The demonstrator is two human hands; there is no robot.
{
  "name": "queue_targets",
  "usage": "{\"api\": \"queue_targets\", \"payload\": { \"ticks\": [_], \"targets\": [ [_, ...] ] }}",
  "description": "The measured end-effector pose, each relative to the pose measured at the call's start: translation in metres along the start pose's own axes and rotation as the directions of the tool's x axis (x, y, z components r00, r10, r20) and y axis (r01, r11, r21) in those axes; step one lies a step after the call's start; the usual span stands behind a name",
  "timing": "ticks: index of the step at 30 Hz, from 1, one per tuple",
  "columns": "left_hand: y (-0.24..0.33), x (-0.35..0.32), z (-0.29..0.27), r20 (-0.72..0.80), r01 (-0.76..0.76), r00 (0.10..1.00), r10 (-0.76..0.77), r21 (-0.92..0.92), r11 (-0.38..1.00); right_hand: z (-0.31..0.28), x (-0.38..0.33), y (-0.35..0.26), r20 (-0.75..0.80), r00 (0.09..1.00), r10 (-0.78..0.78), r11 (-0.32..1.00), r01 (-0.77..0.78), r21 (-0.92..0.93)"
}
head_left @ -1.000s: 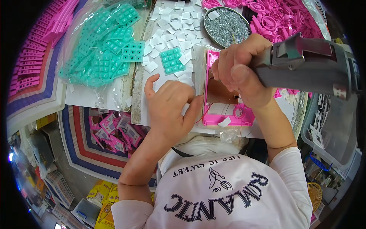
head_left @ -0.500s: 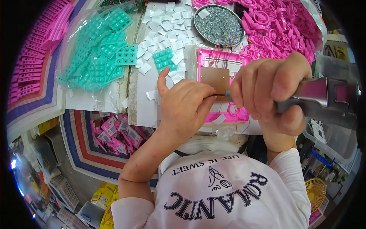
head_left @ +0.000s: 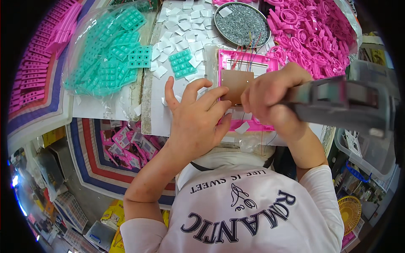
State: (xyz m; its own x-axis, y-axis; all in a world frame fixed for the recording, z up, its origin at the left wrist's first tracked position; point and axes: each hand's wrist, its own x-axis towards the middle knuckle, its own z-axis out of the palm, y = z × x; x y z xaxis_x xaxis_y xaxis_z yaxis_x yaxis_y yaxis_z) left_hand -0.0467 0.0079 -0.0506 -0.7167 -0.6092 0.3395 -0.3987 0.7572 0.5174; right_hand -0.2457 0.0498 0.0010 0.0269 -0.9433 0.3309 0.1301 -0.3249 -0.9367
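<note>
Right hand (head_left: 274, 95) closed round a grey power tool (head_left: 337, 104) over the brown board (head_left: 235, 84) lying in a pink casing (head_left: 272, 64), left hand (head_left: 196, 120) near its left edge, fingers loosely spread, any hold unclear

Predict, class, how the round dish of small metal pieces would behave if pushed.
The dish would probably feel heavy for its size, since metal pieces cover its bottom. Its broad, round outline suggests it would slide rather than tip. The loose, jumbled pieces might shift or spill if jolted.
</note>
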Motion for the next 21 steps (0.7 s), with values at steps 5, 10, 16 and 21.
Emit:
{"api": "queue_targets", "payload": {
  "ticks": [5, 10, 16, 21],
  "targets": [
    [-0.003, -0.001, 0.002, -0.008, -0.019, 1.0, 0.019, -0.009, 1.0, 0.012, -0.001, -0.004, 0.027, 1.0, 0.009, 0.989, -0.005, -0.146],
    [0.022, -0.015, -0.004, 0.068, 0.053, 0.997, -0.047, -0.093, 0.994, -0.001, 0.002, 0.004, 0.039, 0.997, 0.062, 0.997, -0.063, 0.038],
    [0.032, -0.013, 0.005, 0.107, 0.063, 0.993, -0.047, -0.155, 0.986, -0.035, 0.013, -0.023, -0.085, 0.986, -0.146, 0.979, 0.131, -0.158],
    [0.017, 0.001, -0.008, 0.341, 0.48, 0.876, -0.34, -0.558, 0.677, -0.037, -0.036, -0.039, -0.084, 0.933, -0.351, 0.535, 0.126, -0.835]
  ]
}}
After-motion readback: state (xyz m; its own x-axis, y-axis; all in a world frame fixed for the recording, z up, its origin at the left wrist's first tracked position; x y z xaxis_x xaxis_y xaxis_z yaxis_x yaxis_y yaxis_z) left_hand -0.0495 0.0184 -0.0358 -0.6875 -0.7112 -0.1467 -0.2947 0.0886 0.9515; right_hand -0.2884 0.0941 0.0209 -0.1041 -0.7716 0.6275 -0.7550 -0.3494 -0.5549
